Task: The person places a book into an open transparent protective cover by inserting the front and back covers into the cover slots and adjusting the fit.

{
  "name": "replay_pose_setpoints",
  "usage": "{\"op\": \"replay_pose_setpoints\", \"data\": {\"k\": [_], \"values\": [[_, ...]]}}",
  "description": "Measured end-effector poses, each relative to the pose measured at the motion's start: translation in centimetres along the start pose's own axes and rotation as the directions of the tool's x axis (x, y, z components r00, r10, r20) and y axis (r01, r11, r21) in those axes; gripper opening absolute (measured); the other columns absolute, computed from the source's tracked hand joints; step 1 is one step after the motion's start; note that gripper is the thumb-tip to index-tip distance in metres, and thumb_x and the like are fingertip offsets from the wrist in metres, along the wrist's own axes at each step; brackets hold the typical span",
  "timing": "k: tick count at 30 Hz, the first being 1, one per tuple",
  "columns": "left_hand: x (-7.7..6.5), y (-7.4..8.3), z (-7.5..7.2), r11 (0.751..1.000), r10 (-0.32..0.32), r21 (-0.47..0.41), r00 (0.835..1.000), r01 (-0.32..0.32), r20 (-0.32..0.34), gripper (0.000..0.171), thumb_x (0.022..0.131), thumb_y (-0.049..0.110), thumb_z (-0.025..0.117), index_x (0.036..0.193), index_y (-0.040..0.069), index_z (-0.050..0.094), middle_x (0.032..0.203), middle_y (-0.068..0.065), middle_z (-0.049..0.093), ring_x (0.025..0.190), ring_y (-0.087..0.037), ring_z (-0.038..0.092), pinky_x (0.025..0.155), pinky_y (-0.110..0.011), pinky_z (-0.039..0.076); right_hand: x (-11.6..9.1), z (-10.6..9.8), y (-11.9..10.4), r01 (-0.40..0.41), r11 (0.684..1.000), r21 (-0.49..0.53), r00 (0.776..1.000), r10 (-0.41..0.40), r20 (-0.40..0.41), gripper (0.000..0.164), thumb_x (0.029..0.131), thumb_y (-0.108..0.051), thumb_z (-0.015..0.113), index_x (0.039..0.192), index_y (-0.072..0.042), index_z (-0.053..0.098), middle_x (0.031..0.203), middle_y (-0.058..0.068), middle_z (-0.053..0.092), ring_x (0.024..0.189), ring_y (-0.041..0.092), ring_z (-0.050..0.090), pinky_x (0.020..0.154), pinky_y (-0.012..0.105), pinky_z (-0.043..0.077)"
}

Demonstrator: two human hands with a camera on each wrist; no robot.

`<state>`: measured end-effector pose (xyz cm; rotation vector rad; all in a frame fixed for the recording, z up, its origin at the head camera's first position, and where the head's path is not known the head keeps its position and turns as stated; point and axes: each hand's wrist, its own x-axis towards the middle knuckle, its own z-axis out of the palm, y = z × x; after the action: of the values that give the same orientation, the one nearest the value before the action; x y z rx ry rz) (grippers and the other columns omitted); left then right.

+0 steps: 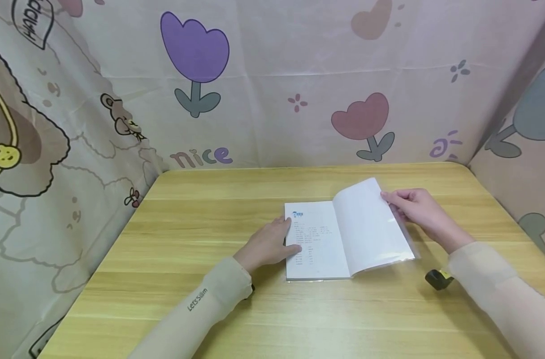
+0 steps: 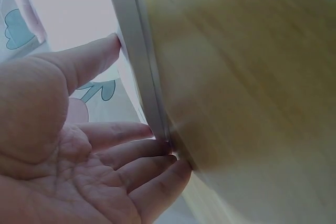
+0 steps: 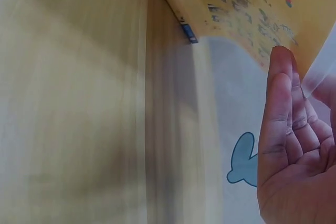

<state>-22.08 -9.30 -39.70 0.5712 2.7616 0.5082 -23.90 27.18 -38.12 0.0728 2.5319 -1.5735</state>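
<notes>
An open book (image 1: 318, 239) lies on the wooden table, with small print on its left page. Its right side, a white sheet with a clear plastic cover edge (image 1: 404, 234), is raised at an angle. My right hand (image 1: 413, 205) pinches that raised side near its upper outer corner. In the right wrist view the yellow outer cover (image 3: 247, 9), with printed pictures, shows beyond the fingers (image 3: 275, 114). My left hand (image 1: 268, 243) rests at the book's left edge, thumb on the page. The left wrist view shows its extended fingers (image 2: 142, 169) touching the book's side (image 2: 142, 56).
The wooden table (image 1: 187, 239) extends around the book. A small black and yellow object (image 1: 439, 279) shows beside the right sleeve (image 1: 483, 269). Behind and at both sides hangs a cloth (image 1: 272, 99) printed with flowers and cartoon figures.
</notes>
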Motion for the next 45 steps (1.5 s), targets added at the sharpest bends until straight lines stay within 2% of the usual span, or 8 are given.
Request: {"op": "replay_pose_setpoints", "data": {"k": [10,21,27,33,38,41,43,45], "values": [[-0.1,-0.1,-0.2,1.000,0.014,0.005,1.000,-0.014,0.017,0.064,0.104,0.030,0.051,0.157,0.001,0.029,0.164,-0.018,0.027,0.154,-0.030,0.024,0.126,-0.045,0.022,-0.5,0.7,-1.2,0.042,0.994,0.097,0.996,-0.049,0.068,0.075,0.104,-0.056,0.038,0.135,0.012,0.048,0.092,-0.014,0.072,0.088,0.002,0.071,0.080,0.022,0.060],[0.4,-0.8,-0.2,0.999,0.025,-0.027,1.000,-0.025,0.017,0.056,0.107,0.026,0.044,0.157,0.004,0.030,0.165,-0.014,0.028,0.154,-0.028,0.025,0.126,-0.043,0.024,-1.3,2.6,-2.9,0.074,0.978,0.197,0.987,-0.100,0.127,0.067,0.107,-0.050,0.035,0.135,0.011,0.044,0.099,-0.013,0.070,0.091,0.005,0.071,0.081,0.024,0.060],[0.5,-1.3,-0.4,0.998,0.036,-0.043,0.999,-0.036,0.006,0.054,0.107,0.027,0.045,0.155,0.007,0.036,0.163,-0.012,0.033,0.152,-0.027,0.030,0.124,-0.043,0.027,-1.5,4.1,-3.3,0.130,0.972,0.193,0.975,-0.161,0.153,0.056,0.109,-0.036,0.041,0.138,0.012,0.044,0.100,-0.015,0.070,0.091,0.002,0.070,0.080,0.024,0.060],[0.7,-1.8,-0.7,0.996,0.059,-0.065,0.997,-0.061,-0.040,0.044,0.108,0.026,0.044,0.149,0.010,0.049,0.155,-0.009,0.046,0.146,-0.028,0.042,0.121,-0.044,0.034,-1.8,5.8,-3.8,0.160,0.969,0.190,0.964,-0.195,0.183,0.048,0.108,-0.030,0.045,0.132,0.011,0.049,0.101,-0.004,0.070,0.084,0.004,0.068,0.078,0.025,0.060],[0.7,-2.2,-0.8,0.992,0.049,-0.118,0.998,-0.054,-0.049,0.043,0.109,0.027,0.041,0.147,0.010,0.052,0.152,-0.008,0.050,0.145,-0.027,0.043,0.120,-0.045,0.035,-1.9,7.2,-4.2,0.204,0.972,0.120,0.949,-0.226,0.218,0.047,0.106,-0.030,0.052,0.136,0.006,0.052,0.120,0.018,0.067,0.092,0.013,0.072,0.084,0.029,0.061],[0.7,-2.5,-0.8,0.987,0.037,-0.152,0.998,-0.045,-0.056,0.043,0.109,0.031,0.039,0.144,0.012,0.056,0.148,-0.006,0.056,0.140,-0.026,0.049,0.118,-0.044,0.038,-1.9,8.1,-4.1,0.257,0.966,0.035,0.937,-0.258,0.236,0.043,0.104,-0.028,0.055,0.134,0.003,0.056,0.124,0.022,0.065,0.097,0.019,0.072,0.085,0.034,0.061],[0.8,-2.6,-1.0,0.984,0.039,-0.168,0.997,-0.051,-0.071,0.043,0.109,0.034,0.038,0.138,0.013,0.062,0.133,-0.004,0.066,0.125,-0.022,0.060,0.110,-0.041,0.046,-2.0,8.7,-4.0,0.299,0.954,-0.025,0.928,-0.284,0.239,0.038,0.103,-0.026,0.058,0.130,0.000,0.060,0.122,0.020,0.066,0.097,0.022,0.071,0.083,0.037,0.061],[0.8,-2.7,-1.2,0.980,0.045,-0.191,0.995,-0.061,-0.084,0.043,0.110,0.037,0.037,0.124,0.012,0.069,0.105,-0.005,0.070,0.098,-0.019,0.063,0.092,-0.038,0.052,-2.2,9.2,-3.9,0.335,0.938,-0.090,0.920,-0.306,0.243,0.032,0.102,-0.026,0.060,0.126,-0.005,0.064,0.119,0.015,0.068,0.097,0.024,0.070,0.080,0.037,0.061]]}}
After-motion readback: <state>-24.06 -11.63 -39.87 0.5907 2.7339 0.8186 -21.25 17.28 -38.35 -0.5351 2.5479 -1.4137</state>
